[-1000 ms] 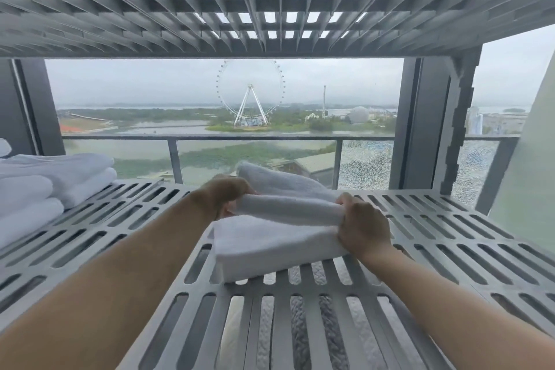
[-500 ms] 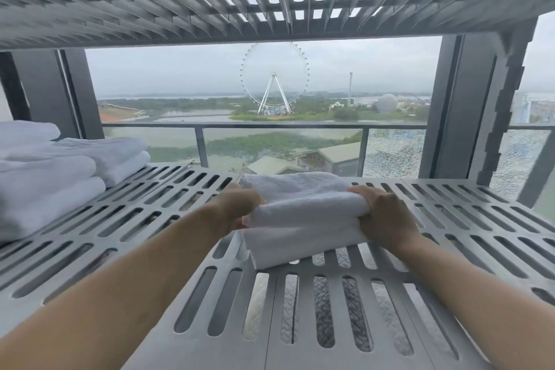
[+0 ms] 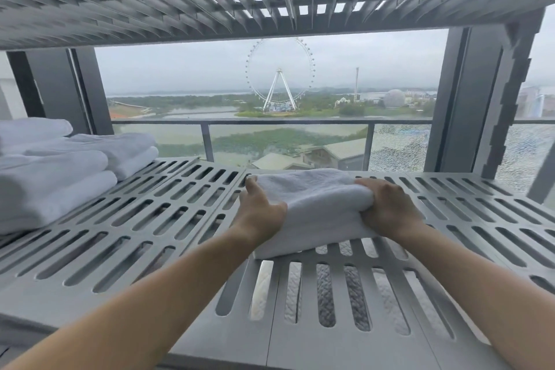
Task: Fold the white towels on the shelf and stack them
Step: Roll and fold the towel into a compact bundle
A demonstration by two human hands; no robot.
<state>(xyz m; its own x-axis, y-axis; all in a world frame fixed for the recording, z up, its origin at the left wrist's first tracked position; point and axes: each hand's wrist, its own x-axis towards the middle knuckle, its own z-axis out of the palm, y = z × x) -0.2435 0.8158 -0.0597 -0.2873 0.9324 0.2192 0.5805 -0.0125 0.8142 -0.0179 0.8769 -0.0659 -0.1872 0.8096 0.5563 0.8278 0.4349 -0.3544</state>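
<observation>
Since a moment ago, both hands are pressing the folded towel [image 3: 312, 207] flatter and squarer, its loose top roll now settling into one bundle. Well off to the left of the left hand [image 3: 260, 210], the stack of folded towels [image 3: 60, 171] is resting on the slotted shelf [image 3: 144, 219], its far-left side cut off by the frame edge. The left hand is gripping the bundle's left end, thumb on top; the right hand [image 3: 387, 207] is clamping the right end, fingers curling under and hidden. The cloth is looking soft, light and floppy, so lifting it by both ends should be keeping the fold intact. The bundle is sitting between the hands.
</observation>
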